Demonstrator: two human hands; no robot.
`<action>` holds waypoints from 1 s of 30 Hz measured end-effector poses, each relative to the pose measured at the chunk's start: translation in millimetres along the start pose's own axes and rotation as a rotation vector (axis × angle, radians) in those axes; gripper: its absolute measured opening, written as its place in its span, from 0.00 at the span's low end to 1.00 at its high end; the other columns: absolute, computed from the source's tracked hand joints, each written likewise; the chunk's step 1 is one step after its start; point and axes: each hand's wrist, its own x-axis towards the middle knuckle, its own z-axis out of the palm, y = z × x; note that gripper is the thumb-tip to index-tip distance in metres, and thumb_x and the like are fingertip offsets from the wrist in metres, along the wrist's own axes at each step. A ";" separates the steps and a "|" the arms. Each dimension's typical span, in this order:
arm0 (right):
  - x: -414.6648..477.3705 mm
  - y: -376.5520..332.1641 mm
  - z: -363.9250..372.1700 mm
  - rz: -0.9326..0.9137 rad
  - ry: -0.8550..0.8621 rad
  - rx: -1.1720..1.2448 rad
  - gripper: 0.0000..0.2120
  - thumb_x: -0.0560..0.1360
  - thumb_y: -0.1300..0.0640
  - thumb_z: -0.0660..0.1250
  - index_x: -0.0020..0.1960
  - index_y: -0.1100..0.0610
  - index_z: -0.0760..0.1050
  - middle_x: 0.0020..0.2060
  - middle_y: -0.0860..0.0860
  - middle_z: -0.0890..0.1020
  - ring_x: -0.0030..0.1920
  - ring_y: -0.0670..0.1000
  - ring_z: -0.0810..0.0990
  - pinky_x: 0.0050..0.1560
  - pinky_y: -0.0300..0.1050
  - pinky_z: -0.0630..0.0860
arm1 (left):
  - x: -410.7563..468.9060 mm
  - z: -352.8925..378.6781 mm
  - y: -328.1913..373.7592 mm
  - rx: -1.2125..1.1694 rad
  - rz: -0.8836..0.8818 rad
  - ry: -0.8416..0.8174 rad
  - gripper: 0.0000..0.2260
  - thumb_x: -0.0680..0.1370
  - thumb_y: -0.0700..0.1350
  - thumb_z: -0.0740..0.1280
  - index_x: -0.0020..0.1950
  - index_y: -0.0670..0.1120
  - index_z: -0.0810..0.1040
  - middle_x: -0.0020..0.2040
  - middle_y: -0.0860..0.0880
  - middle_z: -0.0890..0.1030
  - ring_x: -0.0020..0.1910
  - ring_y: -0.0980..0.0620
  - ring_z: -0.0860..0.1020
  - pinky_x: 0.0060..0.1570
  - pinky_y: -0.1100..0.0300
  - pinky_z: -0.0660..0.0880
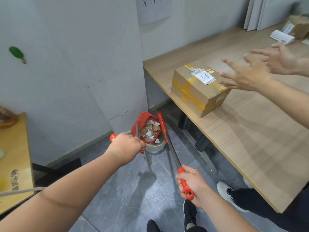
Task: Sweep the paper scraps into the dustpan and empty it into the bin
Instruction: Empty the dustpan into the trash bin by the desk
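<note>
A red dustpan [145,118] is tipped up over a small pale bin [154,147] by the wall. Brown and white paper scraps [151,129] lie in the pan and spill toward the bin's mouth. My left hand [125,146] grips the dustpan's handle, its red end [112,136] poking out behind my fist. My right hand [192,185] holds the red grip [187,188] of the broom, whose metal shaft [173,150] runs up to the red broom head [161,124] beside the pan's right edge.
A wooden table [250,131] on the right carries a taped cardboard box [199,87]; another person's two hands [247,76] hover over it, and their white shoe [227,193] is near my right hand. A wooden shelf [13,158] stands at left. Grey tiled floor [133,198] lies below.
</note>
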 end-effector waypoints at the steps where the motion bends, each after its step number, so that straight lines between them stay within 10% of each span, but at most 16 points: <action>1: -1.0 0.1 1.0 0.001 -0.001 -0.006 0.13 0.77 0.72 0.60 0.59 0.61 0.68 0.32 0.57 0.72 0.23 0.50 0.69 0.21 0.38 0.61 | -2.0 -0.7 -0.5 0.016 0.006 -0.011 0.09 0.73 0.38 0.67 0.50 0.50 0.80 0.38 0.50 0.81 0.38 0.44 0.82 0.34 0.57 0.64; 9: -5.6 8.3 13.4 0.000 -0.023 -0.022 0.13 0.77 0.72 0.61 0.54 0.55 0.72 0.33 0.58 0.72 0.23 0.49 0.70 0.21 0.38 0.62 | -14.1 9.2 -4.4 0.026 0.006 -0.037 0.07 0.67 0.39 0.72 0.40 0.51 0.80 0.29 0.52 0.77 0.28 0.47 0.79 0.28 0.59 0.64; 16: -10.8 16.5 26.0 -0.011 -0.019 -0.048 0.11 0.76 0.72 0.61 0.54 0.60 0.71 0.33 0.58 0.71 0.23 0.50 0.69 0.24 0.39 0.61 | -16.9 11.0 -3.7 -0.008 -0.058 -0.034 0.08 0.76 0.43 0.65 0.51 0.54 0.80 0.40 0.53 0.81 0.40 0.46 0.82 0.35 0.56 0.68; 30: -1.2 6.2 9.9 -0.030 0.040 -0.037 0.28 0.76 0.71 0.61 0.74 0.57 0.64 0.34 0.58 0.71 0.24 0.49 0.69 0.26 0.41 0.63 | -4.4 -3.1 21.3 0.074 -0.032 -0.075 0.11 0.78 0.38 0.61 0.57 0.48 0.77 0.46 0.49 0.81 0.47 0.44 0.81 0.39 0.55 0.64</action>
